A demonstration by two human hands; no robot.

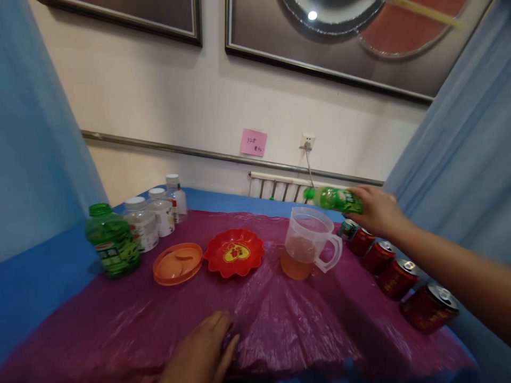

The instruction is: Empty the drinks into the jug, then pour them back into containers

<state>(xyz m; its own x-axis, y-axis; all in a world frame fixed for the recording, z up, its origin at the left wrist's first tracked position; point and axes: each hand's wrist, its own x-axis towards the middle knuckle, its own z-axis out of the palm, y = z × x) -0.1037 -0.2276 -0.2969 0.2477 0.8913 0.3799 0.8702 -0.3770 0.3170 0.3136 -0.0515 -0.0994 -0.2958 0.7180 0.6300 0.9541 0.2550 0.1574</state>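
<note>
My right hand is closed around a small green-labelled drink bottle. The bottle lies almost level, its green-capped end pointing left above the rim of a clear plastic measuring jug. Orange-brown liquid fills the lower part of the jug, whose handle faces right. Low in the picture, my left hand rests on the purple plastic sheet, with thumb and fingers apart. A dark purple patch shows between them, perhaps a fold of the sheet. Left of the jug sits a red scalloped plate.
Beside the plate lies an orange round dish. At the left stand a large green bottle and several clear jars with white lids. Several drink cans line the right edge. Blue curtains hang at both sides.
</note>
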